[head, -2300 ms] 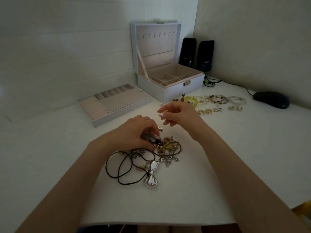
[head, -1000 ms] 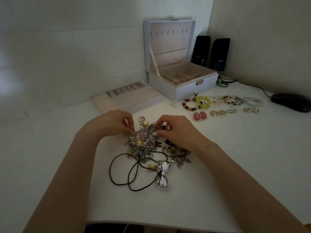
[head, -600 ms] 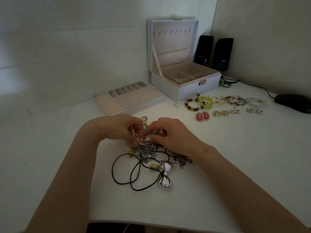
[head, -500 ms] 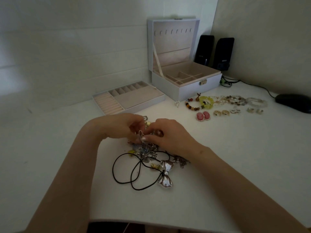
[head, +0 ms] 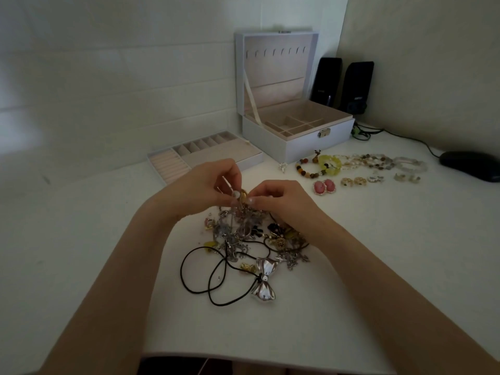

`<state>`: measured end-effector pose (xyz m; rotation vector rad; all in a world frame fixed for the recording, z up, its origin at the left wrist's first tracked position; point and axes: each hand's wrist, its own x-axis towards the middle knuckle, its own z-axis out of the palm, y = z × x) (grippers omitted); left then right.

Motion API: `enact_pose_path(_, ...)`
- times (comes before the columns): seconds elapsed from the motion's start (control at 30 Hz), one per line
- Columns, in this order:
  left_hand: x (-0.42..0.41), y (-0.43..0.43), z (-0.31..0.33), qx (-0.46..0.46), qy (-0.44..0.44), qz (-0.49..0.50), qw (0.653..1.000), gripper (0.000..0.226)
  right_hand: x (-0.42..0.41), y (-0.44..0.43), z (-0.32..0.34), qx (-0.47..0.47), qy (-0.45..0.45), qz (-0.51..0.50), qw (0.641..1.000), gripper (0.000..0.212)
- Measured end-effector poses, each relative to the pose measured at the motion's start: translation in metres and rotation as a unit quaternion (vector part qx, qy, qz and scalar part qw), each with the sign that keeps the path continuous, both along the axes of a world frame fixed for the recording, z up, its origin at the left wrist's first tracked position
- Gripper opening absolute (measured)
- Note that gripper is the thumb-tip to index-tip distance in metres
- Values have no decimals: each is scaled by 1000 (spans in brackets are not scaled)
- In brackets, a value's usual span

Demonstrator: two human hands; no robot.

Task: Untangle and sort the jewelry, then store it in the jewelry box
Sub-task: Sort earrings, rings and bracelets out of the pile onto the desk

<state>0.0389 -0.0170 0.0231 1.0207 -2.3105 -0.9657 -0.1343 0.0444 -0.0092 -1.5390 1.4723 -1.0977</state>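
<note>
While the left hand [head: 200, 190] and right hand [head: 281, 201] pinch a small gold piece [head: 243, 196] at frame centre, the jewelry tangle [head: 243, 234] lies beneath on the white tabletop [head: 351, 266]: silvery chains, black cord loops [head: 226, 262], a glossy metal bow [head: 263, 282].

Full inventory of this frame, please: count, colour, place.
jewelry box: 1, white, open, table back
tray: 1, pink-lined, left of box
jewelry tangle: 1 heap, silver-gold, centre
cord necklace: 1, black, silver bow, front of tangle
bracelets: several, mixed, row right of box
pink earrings: 2, before bracelets
small earrings: several, gold and silver, right of pink pair
speakers: 2, black, behind box
mouse: 1, black, far right
table: 1, white
left hand, right hand: fingers pinch tangle's top
</note>
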Motion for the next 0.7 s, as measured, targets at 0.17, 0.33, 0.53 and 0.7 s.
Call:
enact_pose_path(0.17,-6,5,0,-21,25,5,999,24,7,-1,-3,-36,45,-46,997,7)
enact_pose_path(0.33,-8,4,-2,-17,30,12,999,27,7,1,-2,-71,55,-67,994,14)
enact_pose_path(0.53,-4,4,1,68,21,-2,997,21,-1,-2,-4,-117,39,-108,986,18)
enact_pose_path(0.7,-7,5,1,70,46,26,996,18,-1,-1,-5,-165,24,-122,978,17)
